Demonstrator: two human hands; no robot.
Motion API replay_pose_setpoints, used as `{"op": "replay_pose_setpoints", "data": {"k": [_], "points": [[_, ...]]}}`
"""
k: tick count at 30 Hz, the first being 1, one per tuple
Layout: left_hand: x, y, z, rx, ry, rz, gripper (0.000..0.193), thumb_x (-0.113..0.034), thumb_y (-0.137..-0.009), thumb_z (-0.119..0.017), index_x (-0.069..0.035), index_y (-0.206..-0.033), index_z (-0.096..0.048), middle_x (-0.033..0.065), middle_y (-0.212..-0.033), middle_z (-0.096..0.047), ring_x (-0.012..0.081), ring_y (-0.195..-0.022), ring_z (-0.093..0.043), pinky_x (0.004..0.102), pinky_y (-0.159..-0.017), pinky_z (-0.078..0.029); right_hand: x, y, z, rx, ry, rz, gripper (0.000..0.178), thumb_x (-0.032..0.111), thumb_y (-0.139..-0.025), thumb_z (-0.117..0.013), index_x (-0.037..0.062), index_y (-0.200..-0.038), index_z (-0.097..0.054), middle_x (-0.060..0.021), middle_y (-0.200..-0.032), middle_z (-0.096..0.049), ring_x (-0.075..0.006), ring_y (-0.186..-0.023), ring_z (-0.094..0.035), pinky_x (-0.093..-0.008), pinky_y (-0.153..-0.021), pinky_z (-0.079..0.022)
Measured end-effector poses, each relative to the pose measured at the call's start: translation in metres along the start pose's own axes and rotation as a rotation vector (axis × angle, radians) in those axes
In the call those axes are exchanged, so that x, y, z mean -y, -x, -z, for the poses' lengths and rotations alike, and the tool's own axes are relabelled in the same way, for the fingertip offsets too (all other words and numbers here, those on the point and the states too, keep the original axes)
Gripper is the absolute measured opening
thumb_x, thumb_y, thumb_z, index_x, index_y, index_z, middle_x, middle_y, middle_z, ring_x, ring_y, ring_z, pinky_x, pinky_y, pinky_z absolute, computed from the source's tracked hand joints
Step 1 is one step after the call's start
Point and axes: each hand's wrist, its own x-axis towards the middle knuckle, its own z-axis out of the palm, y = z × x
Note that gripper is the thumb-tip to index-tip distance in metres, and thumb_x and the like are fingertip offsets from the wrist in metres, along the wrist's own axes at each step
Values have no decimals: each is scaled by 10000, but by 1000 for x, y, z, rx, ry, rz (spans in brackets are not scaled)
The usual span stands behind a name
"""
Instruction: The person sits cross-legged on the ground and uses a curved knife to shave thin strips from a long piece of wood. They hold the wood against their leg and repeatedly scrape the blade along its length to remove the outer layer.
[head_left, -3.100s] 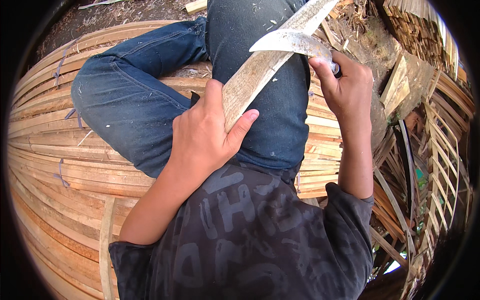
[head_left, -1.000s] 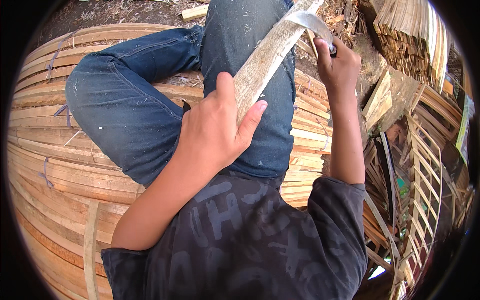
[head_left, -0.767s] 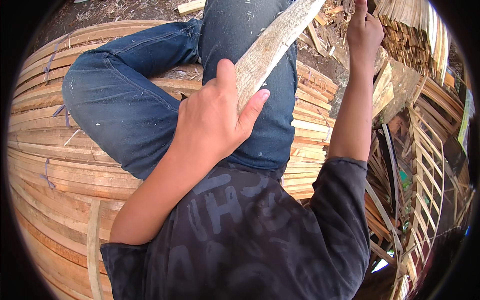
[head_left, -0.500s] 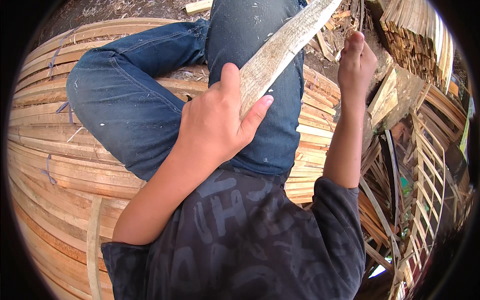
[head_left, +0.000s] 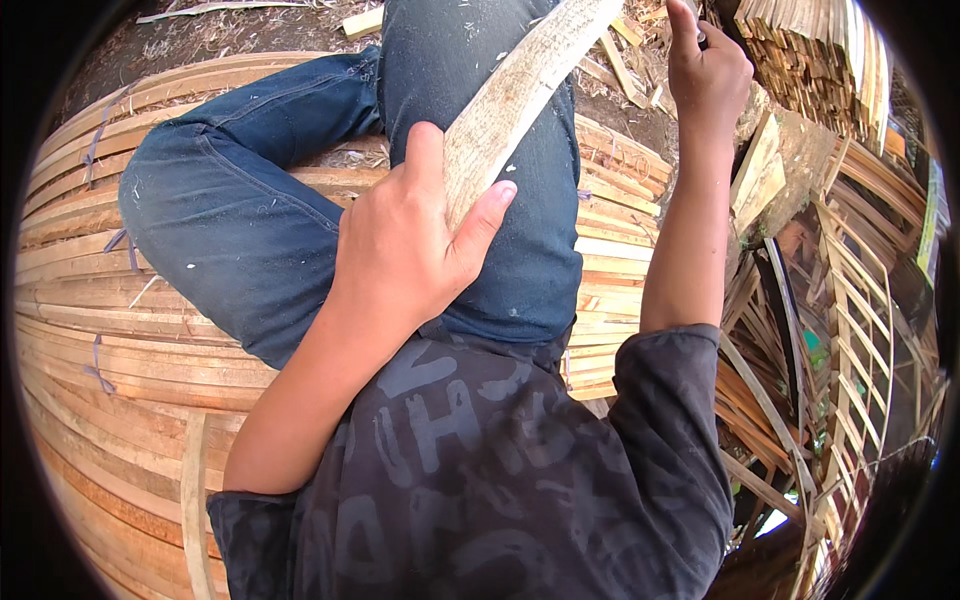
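A long, rough, pale strip of wood (head_left: pixel 525 95) slants across my thigh, and its far end runs out past the top edge. My left hand (head_left: pixel 405 225) grips its near end, with the thumb along the right side and the fingers wrapped over the left. Up at the right, apart from the strip, my right hand (head_left: pixel 712 80) is closed with its thumb upward. A tiny greyish bit shows by its fingers, but what it holds cannot be made out.
I sit on bundled wooden slats (head_left: pixel 140 350) tied with bluish strips. A stack of cut slats (head_left: pixel 810 70) stands at the far right, near a chopped wooden block (head_left: pixel 775 185). A lattice frame (head_left: pixel 855 340) and loose sticks lie at right. Shavings litter the ground (head_left: pixel 250 45).
My right hand has moved up and away, toward the top edge. My left hand and the wood strip sit slightly further left in the picture, as the whole view shifts a little.
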Motion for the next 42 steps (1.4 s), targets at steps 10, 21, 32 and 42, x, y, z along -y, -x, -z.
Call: {"op": "replay_pose_setpoints", "data": {"k": [10,21,32,42], "points": [[-1,3,1,63,14,27,456,-418,-896,-577,-3,-956,-399,247,-695,-610,434,-646,-624,487,-538,-492,-16,-5,-2,140,-11,-44,772,689,-880,-416,-22,-652,-608,-149,-493,-512,-312,-479,-537,-395,-520,-420],[0,2,-1,17,74,59,461,-428,-907,-558,1,-945,-396,260,-665,-596,447,-644,-618,493,-559,-493,-3,-16,-15,136,-72,232,699,639,-860,-520,-44,-745,-615,-175,-564,-577,-323,-551,-598,-384,-553,-454],[13,-2,6,20,108,38,472,-447,-906,-556,-7,-951,-392,258,-685,-591,441,-672,-616,481,-569,-490,1,20,40,1039,-896,-397,204,186,-869,-695,67,-847,-531,49,-470,-435,-40,-336,-373,-207,-323,-270],[14,-2,4,-1,83,46,463,-419,-903,-570,3,-968,-392,254,-701,-599,434,-677,-623,484,-575,-494,12,-8,20,847,-585,-180,306,308,-862,-704,56,-776,-555,48,-433,-422,-36,-331,-387,-205,-307,-265]]}}
